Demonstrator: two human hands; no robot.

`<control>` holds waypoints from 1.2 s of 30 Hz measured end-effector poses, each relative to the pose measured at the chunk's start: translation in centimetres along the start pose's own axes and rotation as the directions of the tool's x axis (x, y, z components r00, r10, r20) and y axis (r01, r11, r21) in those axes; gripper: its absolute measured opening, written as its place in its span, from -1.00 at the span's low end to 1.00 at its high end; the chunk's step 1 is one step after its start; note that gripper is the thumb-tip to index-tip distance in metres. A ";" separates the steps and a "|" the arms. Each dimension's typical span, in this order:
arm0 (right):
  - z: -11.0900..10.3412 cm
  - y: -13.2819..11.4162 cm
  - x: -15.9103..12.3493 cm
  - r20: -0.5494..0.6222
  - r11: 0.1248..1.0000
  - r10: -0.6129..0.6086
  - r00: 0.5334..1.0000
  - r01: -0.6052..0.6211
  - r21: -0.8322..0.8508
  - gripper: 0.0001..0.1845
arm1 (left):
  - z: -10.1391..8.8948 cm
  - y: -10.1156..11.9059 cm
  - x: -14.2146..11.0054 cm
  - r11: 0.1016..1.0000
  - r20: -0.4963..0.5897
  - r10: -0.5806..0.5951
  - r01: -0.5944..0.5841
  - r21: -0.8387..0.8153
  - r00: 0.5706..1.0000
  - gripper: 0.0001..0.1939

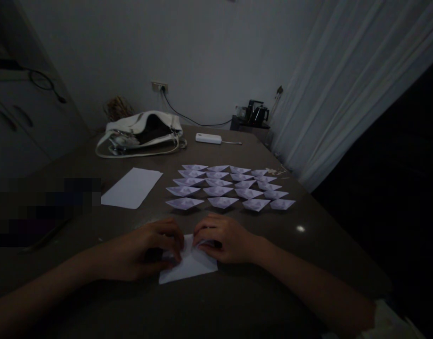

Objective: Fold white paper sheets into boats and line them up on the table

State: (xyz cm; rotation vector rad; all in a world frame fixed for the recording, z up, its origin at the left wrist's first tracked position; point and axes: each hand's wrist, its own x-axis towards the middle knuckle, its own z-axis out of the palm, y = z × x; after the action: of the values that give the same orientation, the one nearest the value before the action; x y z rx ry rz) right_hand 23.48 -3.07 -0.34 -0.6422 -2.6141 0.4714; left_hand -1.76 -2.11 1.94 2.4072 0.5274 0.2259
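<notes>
1. Paper (193, 267), white and partly folded, lies in the head view flat on the dark table (318, 249), close to us and between our two hands.
2. Our left hand (159, 249) touches its left side with bent fingers and thumb. The light is dim, so we cannot tell if these fingertips are pinched on it or only rest there.
3. Our right hand (223, 238) is at its upper right part, fingers curled over it and thumb near a raised fold. Here also we cannot tell how firmly it is gripped, or if the tips meet.
4. We judge this paper to be very light, thin and easy to bend, a little stiffer where layers lie double. It may slide on the smooth table, and a hard pull could crease or tear it.
5. We would best hold it near the folded edges, by fingertips, one hand steadying each side.
6. Beyond our hands stand rows of folded paper boats (218, 191); to their left lie loose white sheets (133, 188), apart from our left hand.
</notes>
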 end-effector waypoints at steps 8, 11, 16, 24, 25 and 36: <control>0.0 0.0 0.1 0.012 1.000 0.005 1.000 -0.005 -0.015 -0.84 | 0.1 -0.2 0.0 1.000 0.022 -0.016 0.016 0.002 1.000 -0.80; 0.1 0.0 0.0 0.013 1.000 0.001 1.000 0.000 -0.010 -0.84 | 0.1 -0.2 0.0 1.000 0.019 -0.021 0.021 -0.002 1.000 -0.81; 0.1 0.0 0.0 0.017 1.000 0.006 1.000 -0.006 -0.010 -0.83 | 0.1 -0.2 0.0 1.000 0.020 -0.008 0.009 -0.012 1.000 -0.80; 0.0 -0.1 0.0 0.024 1.000 0.012 1.000 -0.012 -0.007 -0.82 | 0.1 -0.2 0.1 1.000 0.008 0.011 -0.011 -0.016 1.000 -0.81; 0.0 -0.1 0.0 0.021 1.000 0.012 1.000 -0.012 -0.007 -0.83 | 0.1 -0.2 0.1 1.000 0.008 0.015 -0.015 -0.015 1.000 -0.81; 0.0 -0.1 0.1 0.036 1.000 0.025 0.999 -0.025 -0.001 -0.84 | 0.1 -0.1 0.0 1.000 0.008 0.004 -0.003 -0.009 1.000 -0.81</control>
State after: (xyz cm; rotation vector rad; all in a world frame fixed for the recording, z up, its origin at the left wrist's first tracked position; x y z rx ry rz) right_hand 23.37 -3.10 -0.33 -0.6728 -2.6426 0.4947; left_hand -1.75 -2.03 1.83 2.3997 0.5178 0.2202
